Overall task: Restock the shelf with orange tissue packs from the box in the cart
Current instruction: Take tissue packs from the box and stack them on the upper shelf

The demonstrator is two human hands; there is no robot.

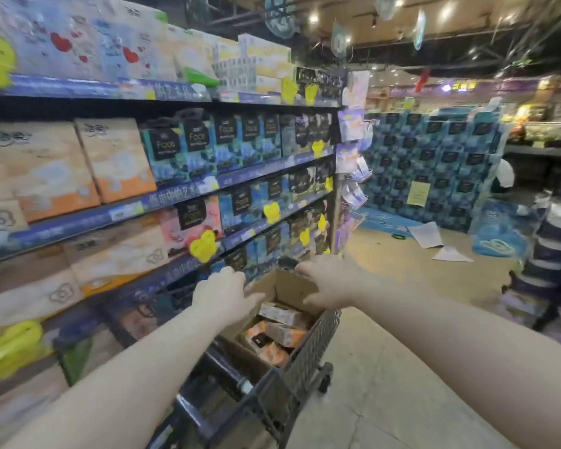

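An open cardboard box (284,288) sits in a dark mesh cart (308,358) in front of me. Several orange tissue packs (284,333) lie inside it. My left hand (222,294) rests on the box's left flap, fingers curled over its edge. My right hand (329,285) grips the box's far right flap. The shelf (162,202) with blue rails runs along my left, stocked with orange, pink and blue tissue packs (117,157).
A tall stack of blue tissue packs (434,163) stands ahead on the right. Loose papers (426,234) lie on the floor before it. A striped stack (557,254) is at the far right. The tiled aisle (386,367) runs beside the cart.
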